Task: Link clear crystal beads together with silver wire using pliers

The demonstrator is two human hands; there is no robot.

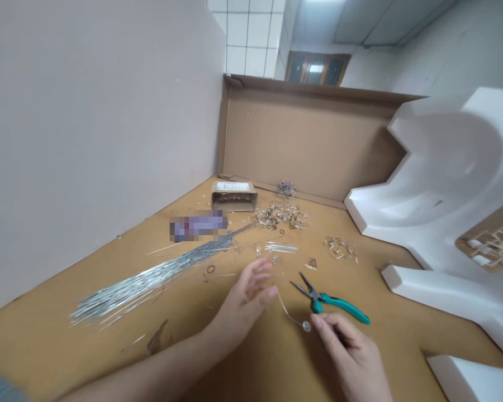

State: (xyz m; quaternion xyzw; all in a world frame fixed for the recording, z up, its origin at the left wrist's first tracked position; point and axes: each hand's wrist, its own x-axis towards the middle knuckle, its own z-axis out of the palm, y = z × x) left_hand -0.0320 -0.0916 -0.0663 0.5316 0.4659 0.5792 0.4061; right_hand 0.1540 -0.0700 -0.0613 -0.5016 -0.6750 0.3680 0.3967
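My left hand (254, 287) is over the table with its thumb apart from its loosely curled, slightly blurred fingers. From near its thumb tip a thin wire (285, 311) curves down to a clear round bead (306, 326). Beside that bead, my right hand (350, 349) has thumb and forefinger pinched together on the wire's other end. Just beyond the right fingers are needle-nose pliers (312, 293) with green handles, jaws spread. One handle partly disappears behind that hand; I cannot tell whether they touch.
Straight metal wires (151, 285) lie in a bundle at left. Behind are a small cardboard box (235, 204), a blurred-out packet (198, 225) and heaped clear beads (283, 215). A beaded loop (339, 248) lies right of centre. White foam pieces (440, 296) border the right; cardboard (305, 145) stands behind.
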